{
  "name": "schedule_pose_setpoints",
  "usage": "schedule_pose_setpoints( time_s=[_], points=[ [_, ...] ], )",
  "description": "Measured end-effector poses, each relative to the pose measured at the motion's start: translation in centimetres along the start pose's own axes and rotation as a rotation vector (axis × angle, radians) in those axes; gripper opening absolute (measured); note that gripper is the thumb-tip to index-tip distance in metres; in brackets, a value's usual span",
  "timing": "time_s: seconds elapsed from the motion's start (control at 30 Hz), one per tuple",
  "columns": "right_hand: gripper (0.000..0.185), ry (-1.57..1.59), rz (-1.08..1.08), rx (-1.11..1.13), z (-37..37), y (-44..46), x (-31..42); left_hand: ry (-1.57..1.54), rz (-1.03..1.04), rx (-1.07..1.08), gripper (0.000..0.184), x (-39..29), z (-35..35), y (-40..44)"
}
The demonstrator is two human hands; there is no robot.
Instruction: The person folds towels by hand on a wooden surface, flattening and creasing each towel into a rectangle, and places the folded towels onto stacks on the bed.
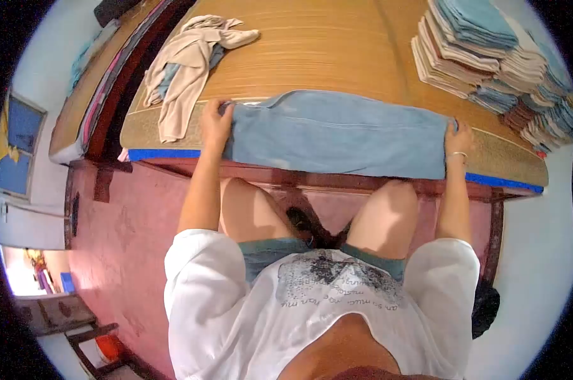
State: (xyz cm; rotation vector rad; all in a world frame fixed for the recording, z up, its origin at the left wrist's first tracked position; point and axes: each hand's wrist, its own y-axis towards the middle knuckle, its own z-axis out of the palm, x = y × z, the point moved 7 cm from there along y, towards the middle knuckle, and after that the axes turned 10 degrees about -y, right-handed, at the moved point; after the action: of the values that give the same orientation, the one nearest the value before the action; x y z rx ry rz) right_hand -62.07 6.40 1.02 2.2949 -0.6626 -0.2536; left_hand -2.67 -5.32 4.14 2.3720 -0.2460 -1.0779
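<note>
A blue towel [337,130], folded into a long band, lies across the front edge of the mat-covered bed [324,57], with its lower part hanging over that edge. At its left end, my left hand [217,123] is closed on the upper corner, with thumb and fingers pinching the cloth. My right hand [458,138] grips the opposite end near its upper corner. Between my hands the towel is stretched fairly flat, with a light seam line along its length and a raised fold at the top.
Loose beige and blue cloths [188,63] lie crumpled at the left of the bed. Tall stacks of folded towels [457,47] stand at the right, beside a white wall [533,253]. Another bed [103,76] is at the far left. The floor [122,234] is reddish.
</note>
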Motion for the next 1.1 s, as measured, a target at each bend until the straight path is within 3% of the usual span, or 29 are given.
schedule_pose_setpoints(
  time_s=[0.23,0.4,0.5,0.63,0.73,0.8,1.0,1.1],
  points=[
    [0.028,0.141,0.129,0.170,-0.2,0.5,-0.8,0.090,0.297,-0.166,0.017,-3.6,-2.7,-2.8],
    [0.026,0.309,0.169,0.122,-0.5,0.2,-0.8,0.027,0.208,-0.044,0.014,-2.6,-2.5,-3.4],
    [0.024,0.292,0.086,0.065,-0.1,0.3,-1.1,0.062,0.208,0.042,0.012,-3.2,-2.4,-3.2],
    [0.024,0.328,0.130,0.167,0.1,0.3,-1.0,0.044,0.160,0.056,0.016,-2.0,-2.4,-2.6],
    [0.024,0.337,0.128,0.174,-0.2,0.4,-1.0,-0.022,0.052,0.074,0.018,0.7,-1.8,-1.1],
    [0.024,0.329,0.137,0.184,0.4,0.4,-1.2,-0.007,-0.194,0.178,0.023,3.0,-1.0,-0.3],
    [0.024,0.319,0.197,0.202,-1.0,0.2,-0.9,0.129,-0.084,0.215,0.030,1.7,-0.8,0.6],
    [0.025,0.293,0.126,0.150,-0.2,0.3,-1.1,0.048,-0.073,0.196,0.032,1.7,-1.2,0.1]
  ],
)
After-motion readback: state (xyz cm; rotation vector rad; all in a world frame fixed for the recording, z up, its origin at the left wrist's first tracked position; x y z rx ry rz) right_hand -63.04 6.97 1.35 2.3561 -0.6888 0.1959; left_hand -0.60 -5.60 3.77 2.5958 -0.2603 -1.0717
